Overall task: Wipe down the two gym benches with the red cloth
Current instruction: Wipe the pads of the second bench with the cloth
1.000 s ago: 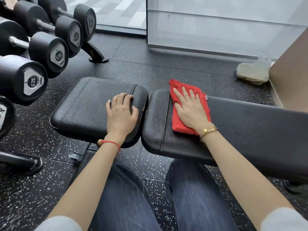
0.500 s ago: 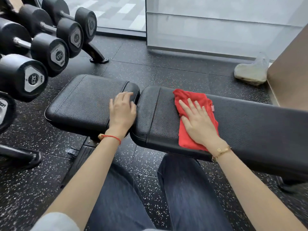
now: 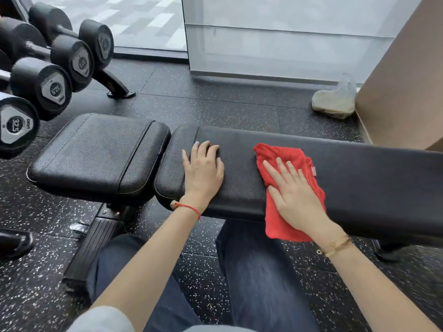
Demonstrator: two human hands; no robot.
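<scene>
a: why is the left hand [image 3: 203, 171] flat on the bench [image 3: 359, 178]?
b: bracing, i'd guess. right hand [image 3: 294, 197], fingers spread, presses the cloth [image 3: 285, 156] onto the bench, just right of it.

A black padded bench [image 3: 359, 178] runs across the middle of the frame, its shorter seat pad [image 3: 96, 154] at the left. On the long pad lie a red cloth [image 3: 287, 164], draped over the near edge, under the flat right hand [image 3: 296, 200], and the left hand [image 3: 203, 176] resting palm down beside it
</scene>
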